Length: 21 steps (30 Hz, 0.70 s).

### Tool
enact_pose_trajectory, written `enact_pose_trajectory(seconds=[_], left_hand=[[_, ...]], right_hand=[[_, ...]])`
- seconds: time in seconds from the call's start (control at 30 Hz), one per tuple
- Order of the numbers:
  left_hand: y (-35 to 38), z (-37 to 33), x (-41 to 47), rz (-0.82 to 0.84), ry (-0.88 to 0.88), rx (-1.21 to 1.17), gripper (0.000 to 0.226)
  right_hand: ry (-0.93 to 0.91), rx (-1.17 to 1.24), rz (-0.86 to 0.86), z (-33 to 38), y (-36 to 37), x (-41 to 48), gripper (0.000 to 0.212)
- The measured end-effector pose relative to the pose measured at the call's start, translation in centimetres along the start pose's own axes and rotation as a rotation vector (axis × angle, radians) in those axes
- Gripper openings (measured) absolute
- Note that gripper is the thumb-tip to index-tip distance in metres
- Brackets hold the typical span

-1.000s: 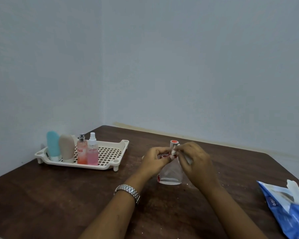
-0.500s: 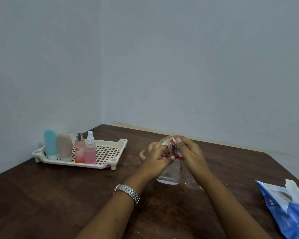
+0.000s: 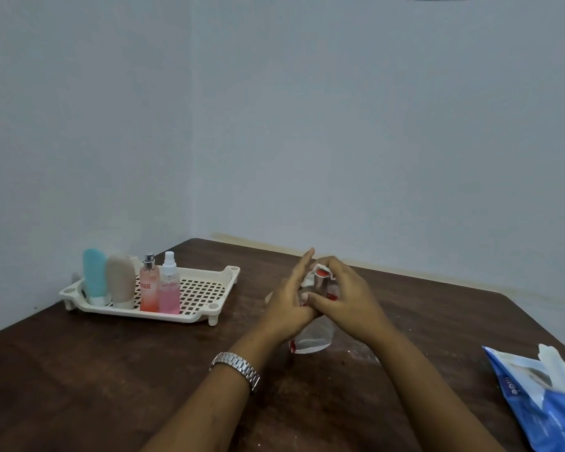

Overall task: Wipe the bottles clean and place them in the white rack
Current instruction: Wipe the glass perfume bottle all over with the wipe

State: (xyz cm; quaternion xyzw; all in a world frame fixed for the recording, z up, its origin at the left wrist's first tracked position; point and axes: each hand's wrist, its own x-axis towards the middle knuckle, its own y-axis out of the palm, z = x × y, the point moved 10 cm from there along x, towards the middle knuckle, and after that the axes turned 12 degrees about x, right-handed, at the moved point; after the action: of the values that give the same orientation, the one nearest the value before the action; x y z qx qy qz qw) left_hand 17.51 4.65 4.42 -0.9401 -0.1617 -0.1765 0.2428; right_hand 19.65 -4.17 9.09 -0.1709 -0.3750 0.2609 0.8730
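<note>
Broadly: works at dark counter (image 3: 95,386). Parks white rack (image 3: 222,278) far left, clear of elbows yet reachable for finished bottles. Leaves blue wipes pack (image 3: 542,406) at right edge, lettering unreadable. Stands four upright in rack: teal tube (image 3: 93,275), beige tube (image 3: 120,278), peach spray bottle (image 3: 149,288) with red print ending "AGE", pink spray bottle (image 3: 169,288). Braces clear bottle (image 3: 313,336), base on mid-counter, with left hand (image 3: 287,308), fingers (image 3: 304,269) straight against side. Curls right hand (image 3: 349,301) fingers round neck, pressing white wipe (image 3: 307,280) onto red cap (image 3: 322,273), probably guarding against tipping.
</note>
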Motion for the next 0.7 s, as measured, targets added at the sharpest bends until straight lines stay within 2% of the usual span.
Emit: enact_pose_trajectory(seconds=[0.1, 0.27, 0.47, 0.63, 0.7], left_hand=[[-0.1, -0.3, -0.1, -0.019, 0.002, 0.08, 0.089], [-0.2, 1.6, 0.5, -0.034, -0.032, 0.136, 0.072], [0.0, 0.6, 0.0, 0.041, -0.028, 0.149, 0.071], [0.3, 0.9, 0.1, 0.095, -0.02, 0.089, 0.061], [0.4, 0.6, 0.0, 0.112, -0.014, 0.084, 0.065]], right_hand=[[-0.063, -0.205, 0.11, 0.7, 0.7, 0.5, 0.02], [-0.192, -0.423, 0.15, 2.2, 1.3, 0.1, 0.013], [-0.284, -0.359, 0.19, 2.9, 1.5, -0.4, 0.006], [-0.281, -0.253, 0.144, 3.2, 1.0, -0.9, 0.024], [-0.257, -0.2, 0.125, 3.0, 0.8, -0.9, 0.027]])
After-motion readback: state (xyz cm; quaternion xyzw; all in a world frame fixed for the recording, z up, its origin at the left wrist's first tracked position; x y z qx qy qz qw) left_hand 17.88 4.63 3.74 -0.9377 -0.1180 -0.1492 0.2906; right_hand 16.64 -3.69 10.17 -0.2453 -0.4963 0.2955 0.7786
